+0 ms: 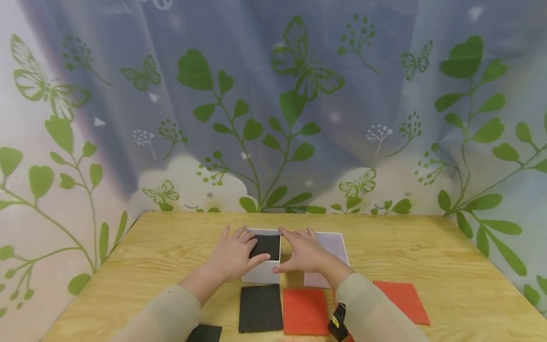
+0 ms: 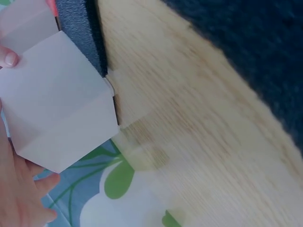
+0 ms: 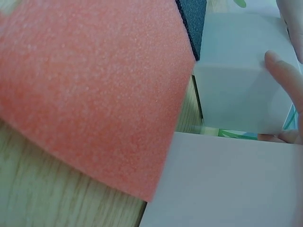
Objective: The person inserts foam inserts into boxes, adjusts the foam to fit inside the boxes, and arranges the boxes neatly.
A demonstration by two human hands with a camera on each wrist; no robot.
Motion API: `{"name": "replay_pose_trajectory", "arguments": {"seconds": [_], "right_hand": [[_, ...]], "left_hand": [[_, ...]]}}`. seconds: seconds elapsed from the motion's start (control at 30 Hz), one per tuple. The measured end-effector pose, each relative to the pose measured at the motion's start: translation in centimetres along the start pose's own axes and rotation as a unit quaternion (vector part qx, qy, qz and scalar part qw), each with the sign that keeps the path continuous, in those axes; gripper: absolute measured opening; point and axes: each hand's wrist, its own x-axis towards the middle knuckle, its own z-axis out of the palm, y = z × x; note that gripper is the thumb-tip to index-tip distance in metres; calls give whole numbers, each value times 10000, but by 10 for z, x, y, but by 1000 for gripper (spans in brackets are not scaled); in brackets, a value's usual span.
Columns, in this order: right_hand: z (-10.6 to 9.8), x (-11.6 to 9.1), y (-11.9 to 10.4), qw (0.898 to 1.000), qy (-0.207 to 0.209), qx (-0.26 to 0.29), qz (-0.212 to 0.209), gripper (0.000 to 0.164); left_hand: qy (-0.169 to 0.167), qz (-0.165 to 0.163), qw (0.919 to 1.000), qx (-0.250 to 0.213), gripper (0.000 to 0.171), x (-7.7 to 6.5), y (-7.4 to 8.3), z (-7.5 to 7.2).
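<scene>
In the head view an open-topped white box (image 1: 260, 273) stands mid-table with a black foam square (image 1: 267, 249) inside its top. My left hand (image 1: 232, 254) lies over the box's left side, its thumb and fingers touching the black foam. My right hand (image 1: 309, 254) spans the box's right side, thumb at the front corner and index finger at the back corner. In the right wrist view a thumb (image 3: 284, 73) touches the white box (image 3: 241, 99). In the left wrist view my left hand (image 2: 21, 198) is beside the box (image 2: 61, 99).
A second white box (image 1: 335, 244) stands to the right, partly behind my right hand. Near the front lie a black foam square (image 1: 260, 308), a red foam square (image 1: 305, 311), another red one (image 1: 403, 301) and a partly hidden black one (image 1: 205, 333). A patterned curtain (image 1: 265, 118) hangs behind the wooden table (image 1: 149, 247).
</scene>
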Motion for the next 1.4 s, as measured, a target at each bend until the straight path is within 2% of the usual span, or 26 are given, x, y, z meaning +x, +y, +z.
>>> {"name": "replay_pose_trajectory", "arguments": {"seconds": [0.1,0.2,0.43,0.53,0.73,1.0,1.27,1.4], "right_hand": [[-2,0,-3,10000,-12,-7,12,102],[-2,0,-4,10000,-16,-30,17,103],[-2,2,-7,10000,2,-72,33,103],[-2,2,-6,10000,1,-78,42,103],[-1,1,-6,10000,-29,2,1,103],[0,3,-4,10000,30,-27,13,104],[-1,2,-3,10000,-4,-37,74,105],[0,1,-2,10000,-28,-16,74,105]], "left_hand": [[28,34,10000,4,77,-2,0,-1],[141,235,9995,149,79,-6,-2,-4],[844,724,9911,736,64,-19,-10,-8],[948,873,9882,822,59,-21,-12,-9],[955,877,9891,697,58,-24,-12,-6],[1546,931,9826,433,45,-27,-11,0],[1541,1034,9823,243,40,-26,-5,0],[1511,979,9834,204,38,-26,-2,2]]}}
